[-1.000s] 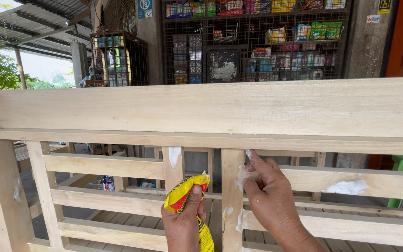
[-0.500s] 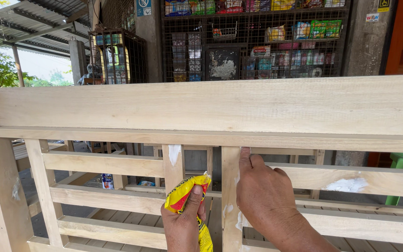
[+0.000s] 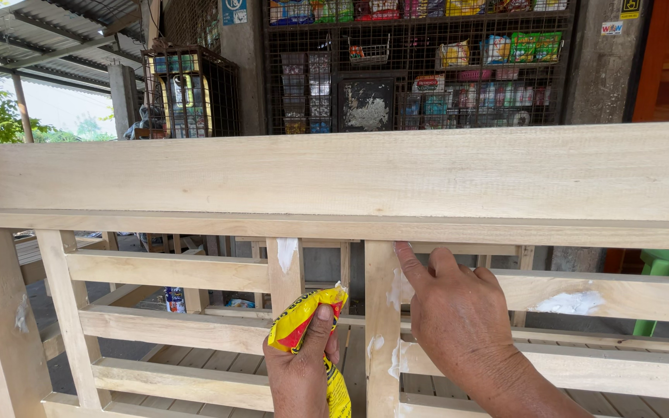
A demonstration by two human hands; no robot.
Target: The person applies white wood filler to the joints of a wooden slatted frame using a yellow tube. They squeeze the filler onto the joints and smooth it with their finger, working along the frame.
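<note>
Pressing one fingertip of the right hand (image 3: 462, 317) into the joint atop the upright post (image 3: 382, 325) — other fingers loose, holding nothing — calls for firm, even strokes, while the left hand (image 3: 301, 371) grips the yellow filler pouch (image 3: 303, 325) just beside it.

Wooden frame (image 3: 334, 174): bare pale wood, matt, sanded smooth, unvarnished. White filler patches (image 3: 574, 302): chalky, matt, slightly rough. Yellow-red pouch (image 3: 303, 321): glossy crinkled plastic. Shelf rack (image 3: 420, 70) behind: dark metal wire mesh.
</note>
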